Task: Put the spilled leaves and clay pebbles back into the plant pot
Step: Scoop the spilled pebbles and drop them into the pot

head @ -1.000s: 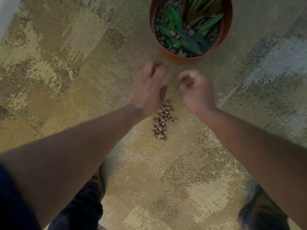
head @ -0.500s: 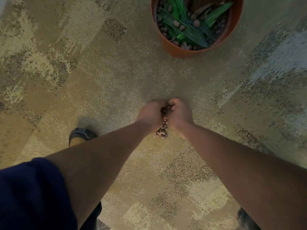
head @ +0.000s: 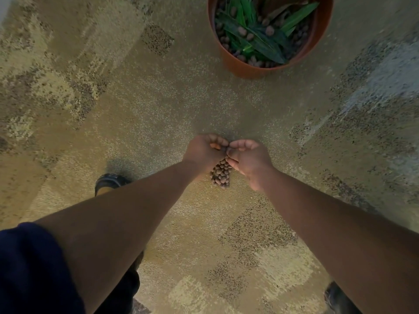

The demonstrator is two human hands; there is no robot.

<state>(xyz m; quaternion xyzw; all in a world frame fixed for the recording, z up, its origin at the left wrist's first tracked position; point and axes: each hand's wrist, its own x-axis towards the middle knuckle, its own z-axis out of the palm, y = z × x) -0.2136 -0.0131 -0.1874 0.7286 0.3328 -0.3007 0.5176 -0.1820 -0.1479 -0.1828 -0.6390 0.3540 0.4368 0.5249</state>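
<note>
A terracotta plant pot (head: 235, 62) stands on the carpet at the top, holding green leaves (head: 260, 39) and brown clay pebbles. A small pile of spilled clay pebbles (head: 221, 174) lies on the carpet below the pot. My left hand (head: 203, 150) and my right hand (head: 248, 158) are cupped together over the far end of the pile, fingertips touching. Both curl around pebbles, and part of the pile is hidden under them.
Patterned beige and brown carpet (head: 136, 98) covers the floor. My left shoe (head: 110, 181) shows beside my left forearm and my right shoe (head: 337, 298) at the bottom right. A pale wall edge (head: 3, 7) sits at the top left.
My hands came back from near the pot down to the pebble pile and closed together around it. Since half a second ago they have curled a little more around the pebbles.
</note>
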